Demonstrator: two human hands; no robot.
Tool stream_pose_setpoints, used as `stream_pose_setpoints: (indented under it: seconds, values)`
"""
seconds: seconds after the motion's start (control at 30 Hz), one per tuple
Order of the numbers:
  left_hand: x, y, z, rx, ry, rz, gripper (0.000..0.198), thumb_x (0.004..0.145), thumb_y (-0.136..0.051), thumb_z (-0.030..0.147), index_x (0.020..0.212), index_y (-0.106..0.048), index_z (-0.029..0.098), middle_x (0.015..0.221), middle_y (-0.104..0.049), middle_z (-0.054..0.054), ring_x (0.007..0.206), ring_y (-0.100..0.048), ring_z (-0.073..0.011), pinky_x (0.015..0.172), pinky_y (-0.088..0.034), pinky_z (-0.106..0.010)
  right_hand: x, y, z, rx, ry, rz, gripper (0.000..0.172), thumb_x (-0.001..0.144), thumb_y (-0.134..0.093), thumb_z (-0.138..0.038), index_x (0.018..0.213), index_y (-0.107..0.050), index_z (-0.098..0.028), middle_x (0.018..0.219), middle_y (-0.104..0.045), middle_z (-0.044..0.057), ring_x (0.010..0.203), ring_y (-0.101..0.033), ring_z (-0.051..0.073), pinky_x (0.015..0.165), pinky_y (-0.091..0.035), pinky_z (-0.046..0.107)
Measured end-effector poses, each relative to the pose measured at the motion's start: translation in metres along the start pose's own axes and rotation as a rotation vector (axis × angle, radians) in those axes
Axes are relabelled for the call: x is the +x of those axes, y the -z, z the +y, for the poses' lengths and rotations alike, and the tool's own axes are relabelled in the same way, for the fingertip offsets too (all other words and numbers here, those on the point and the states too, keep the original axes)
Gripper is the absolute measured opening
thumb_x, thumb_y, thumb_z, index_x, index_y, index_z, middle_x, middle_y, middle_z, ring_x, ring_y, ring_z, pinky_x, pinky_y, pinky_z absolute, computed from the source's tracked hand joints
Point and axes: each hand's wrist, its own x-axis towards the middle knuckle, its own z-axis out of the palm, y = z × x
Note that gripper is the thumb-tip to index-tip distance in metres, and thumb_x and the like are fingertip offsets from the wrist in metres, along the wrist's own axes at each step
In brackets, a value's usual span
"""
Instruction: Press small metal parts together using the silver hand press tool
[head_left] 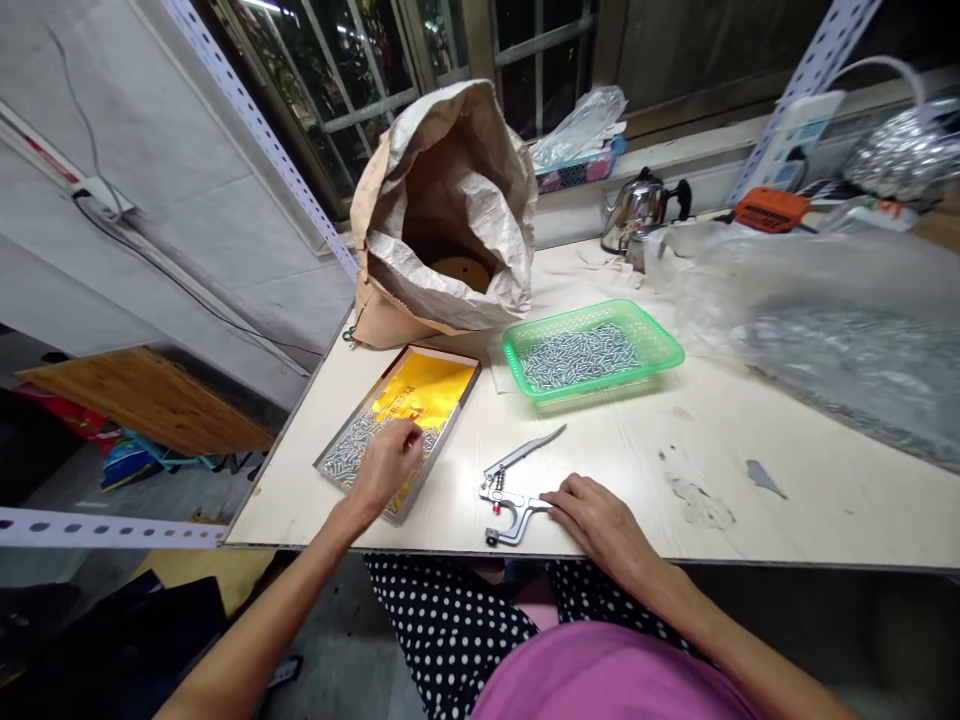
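1. Pink fabric and a polka-dot lap were recorded at the bottom edge, nearest the camera, with both forearms extended over the front edge of the table (675, 480).
2. Right hand (600, 520) – noted palm down on the table, fingers laid out loosely, the fingertips touching the near handle of a metal hand tool (514, 490). No closed grasp around the tool was observed.
3. The tool was found lying flat between the two hands, nearer the right one. Its long axis ran from the near left toward the far right, with the thin lever (529, 450) raised away toward the green basket (592, 393).
4. Left hand (386, 462) – noted over the near part of a shallow tray (442, 440), fingers curled down into the small metal pieces (349, 455) heaped there. Whether a piece was pinched could not be told.
5. The tray was placed just left of the tool, slanted the same way, a yellow sheet showing at its far end.
6. Further metal pieces were recorded in the green basket behind the tool, and in a clear plastic bag (825, 320) at the right.
7. A paper sack (450, 200) and a kettle (637, 210) were noted at the back.
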Motion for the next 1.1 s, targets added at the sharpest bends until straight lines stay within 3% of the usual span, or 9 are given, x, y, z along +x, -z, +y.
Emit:
stream_pose_setpoints:
  seconds: [0.13,0.27,0.47,0.67,1.1]
  values:
    - [-0.039,-0.01,0.058,-0.331,-0.015,-0.03,0.016,0.085,-0.05,0.025,0.088,-0.065,0.019,0.081,-0.068,-0.002,0.07,-0.061,-0.0147,0.066,-0.048,-0.026,-0.003,0.002,-0.003,-0.014,-0.032,0.027,0.023,0.096,-0.046,-0.023,0.106,-0.066,-0.022,0.089,-0.059,0.007,0.083,-0.058,0.019,0.075,-0.049,0.033]
    - [-0.062,-0.028,0.081,-0.608,0.137,-0.106,0.021,0.082,-0.055,0.032,0.09,-0.068,0.018,0.08,-0.07,-0.003,0.067,-0.061,-0.0146,0.062,-0.048,-0.025,-0.005,0.003,-0.003,0.011,-0.031,0.034,0.025,0.098,-0.044,-0.026,0.107,-0.066,-0.021,0.09,-0.06,0.007,0.084,-0.057,0.019,0.078,-0.049,0.033]
    - [-0.074,-0.062,0.072,-0.896,0.37,-0.143,0.023,0.071,-0.065,0.037,0.079,-0.066,0.016,0.068,-0.064,-0.001,0.058,-0.057,-0.0123,0.052,-0.044,-0.02,-0.006,-0.001,0.0,0.063,-0.036,0.056,0.025,0.098,-0.046,-0.031,0.105,-0.067,-0.019,0.09,-0.059,0.007,0.085,-0.057,0.019,0.078,-0.048,0.033]
    - [-0.073,-0.09,0.061,-1.012,0.474,-0.087,0.032,0.069,-0.068,0.042,0.081,-0.065,0.013,0.065,-0.062,0.0,0.052,-0.052,-0.0092,0.048,-0.043,-0.019,-0.008,-0.004,0.0,0.064,-0.084,0.087,0.024,0.097,-0.049,-0.033,0.103,-0.066,-0.019,0.091,-0.06,0.007,0.087,-0.058,0.019,0.08,-0.048,0.033]
    - [-0.073,-0.093,0.065,-1.035,0.54,-0.148,0.029,0.068,-0.07,0.038,0.082,-0.067,0.012,0.06,-0.06,0.001,0.049,-0.053,-0.0092,0.045,-0.042,-0.018,-0.006,-0.006,-0.001,-0.048,-0.073,0.063,0.026,0.098,-0.046,-0.034,0.104,-0.068,-0.021,0.09,-0.06,0.006,0.084,-0.057,0.017,0.078,-0.045,0.029]
